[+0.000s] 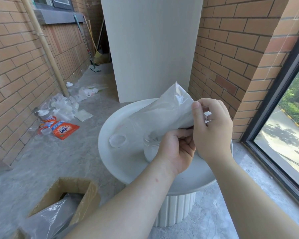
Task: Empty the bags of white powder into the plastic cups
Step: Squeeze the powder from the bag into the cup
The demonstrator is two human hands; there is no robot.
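A clear bag of white powder is held tilted over the round white table, its lower end pointing down at an upright plastic cup. White powder sits in the cup. My left hand grips the bag's lower end just above the cup's rim. My right hand pinches the bag's edge higher up on the right. A second clear plastic cup lies on its side on the table, to the left of the upright one.
A cardboard box with a plastic bag inside stands on the floor at the lower left. Orange detergent packets, bottles and plastic litter lie along the left brick wall. A window runs along the right. A white pillar stands behind the table.
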